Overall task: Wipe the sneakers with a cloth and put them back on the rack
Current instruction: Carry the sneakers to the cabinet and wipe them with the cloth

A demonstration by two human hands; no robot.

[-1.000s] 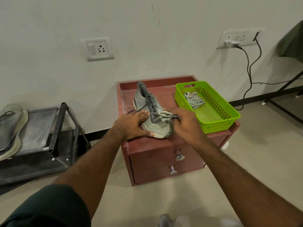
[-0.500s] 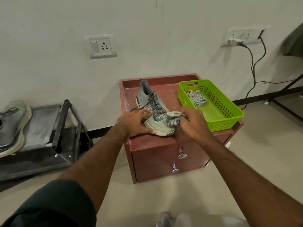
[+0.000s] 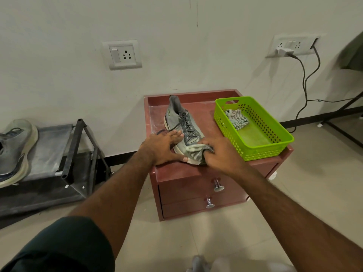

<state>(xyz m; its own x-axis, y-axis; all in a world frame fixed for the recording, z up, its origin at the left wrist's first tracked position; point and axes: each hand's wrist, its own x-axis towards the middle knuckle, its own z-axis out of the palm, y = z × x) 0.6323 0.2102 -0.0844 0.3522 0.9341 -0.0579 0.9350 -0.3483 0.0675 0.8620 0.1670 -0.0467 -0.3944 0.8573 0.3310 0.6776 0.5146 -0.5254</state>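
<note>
A person wipes a grey sneaker [image 3: 181,124] that stands on the top of a small red drawer cabinet [image 3: 196,179] set against a wall, the shoe's toe at the cabinet's front edge and its heel toward the back. The left hand [image 3: 160,147] lies flat along the shoe's left side, fingers [image 3: 174,135] straight and slightly spread, thumb at the sole near the toe, steadying it. The right hand [image 3: 222,154] grips a striped cloth [image 3: 196,154], its fingers curled round the bunched fabric and pressing it onto the toe cap. A green plastic basket [image 3: 275,142] sits at the cabinet top's right edge, just beside the shoe, with a second striped cloth [image 3: 236,119] lying at its far end. To the left, well apart from the cabinet, a dark metal shoe rack [image 3: 74,150] stands on the floor, and a second grey sneaker [image 3: 14,150] rests on its top shelf at the frame's edge. Judging from this, the job is at an early-to-middle stage: the cloth is working the toe of one shoe, which has not yet gone to the rack. Whether the sneaker on the rack has been cleaned cannot be told.
</note>
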